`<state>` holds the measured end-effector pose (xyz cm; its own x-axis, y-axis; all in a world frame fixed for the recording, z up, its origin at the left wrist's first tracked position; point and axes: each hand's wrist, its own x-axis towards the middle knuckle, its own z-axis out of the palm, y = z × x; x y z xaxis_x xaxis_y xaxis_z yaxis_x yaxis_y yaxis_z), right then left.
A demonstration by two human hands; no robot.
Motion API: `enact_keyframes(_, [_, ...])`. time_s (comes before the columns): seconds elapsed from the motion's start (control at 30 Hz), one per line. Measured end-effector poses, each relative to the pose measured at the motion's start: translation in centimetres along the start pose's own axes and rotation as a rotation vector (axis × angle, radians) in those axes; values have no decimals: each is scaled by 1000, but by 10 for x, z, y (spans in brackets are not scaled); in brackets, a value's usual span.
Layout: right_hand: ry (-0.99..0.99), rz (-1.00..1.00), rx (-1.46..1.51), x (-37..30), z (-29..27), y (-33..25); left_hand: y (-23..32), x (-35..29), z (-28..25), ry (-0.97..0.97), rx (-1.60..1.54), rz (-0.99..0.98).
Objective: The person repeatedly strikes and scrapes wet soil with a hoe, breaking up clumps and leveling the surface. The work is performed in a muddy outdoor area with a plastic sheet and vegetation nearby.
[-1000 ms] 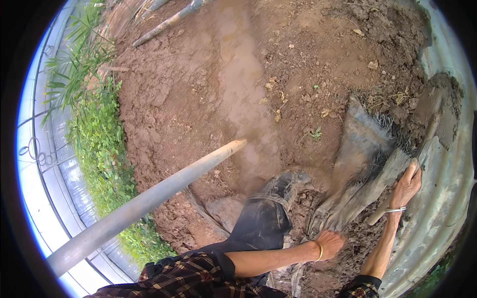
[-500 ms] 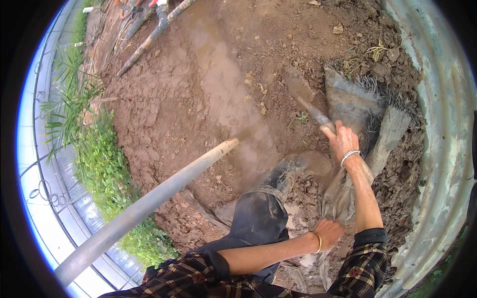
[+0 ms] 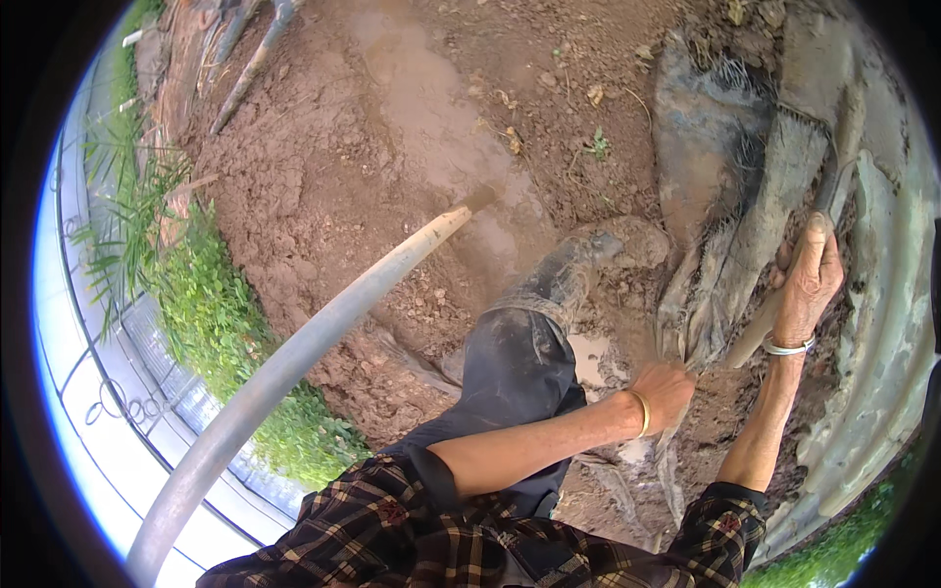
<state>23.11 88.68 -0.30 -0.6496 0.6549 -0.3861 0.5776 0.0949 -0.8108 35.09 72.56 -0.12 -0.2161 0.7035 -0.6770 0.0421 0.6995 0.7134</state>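
Observation:
My right hand (image 3: 811, 269) is wrapped round the handle of a muddy, flat-bladed spade (image 3: 816, 64). Its grey blade points away from me, beside the corrugated sheet, and some of the handle shows behind my hand. My left hand (image 3: 667, 390) is closed on the gathered near end of a muddy woven cloth (image 3: 708, 162). That cloth spreads away from me over the soil, with frayed dark threads at its far edge. A stiff, mud-caked fold (image 3: 779, 191) lies along its right side, close to the spade.
A corrugated metal sheet (image 3: 877, 323) curves along the right. Wet brown mud with a shallow puddle (image 3: 431, 118) stretches ahead. My muddy, dark-trousered leg (image 3: 515, 358) is in the middle. A grey pole (image 3: 294, 377) slants in from lower left, past green plants (image 3: 221, 314). Pipes (image 3: 250, 78) lie far left.
My right hand has swung the spade rightward from the mud left of the cloth to the corrugated sheet. My left hand keeps hold of the cloth. The view has shifted slightly.

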Motion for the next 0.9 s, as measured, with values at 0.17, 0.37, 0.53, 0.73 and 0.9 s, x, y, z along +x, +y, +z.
enact_keyframes(0.17, [-197,275,-61,-108,-55,65,-10,-9,7,-107,111,9])
enact_keyframes(0.37, [-166,482,-240,-277,-119,145,-27,-26,34,-443,322,106])
enact_keyframes(0.53, [13,1040,240,-396,-119,169,-40,-32,47,-553,512,95])
enact_keyframes(0.73, [309,1260,1672,-459,-80,230,-50,-28,55,-564,656,78])
enact_keyframes(0.9, [244,1139,2026,-463,-24,265,-55,-28,54,-582,757,-42])
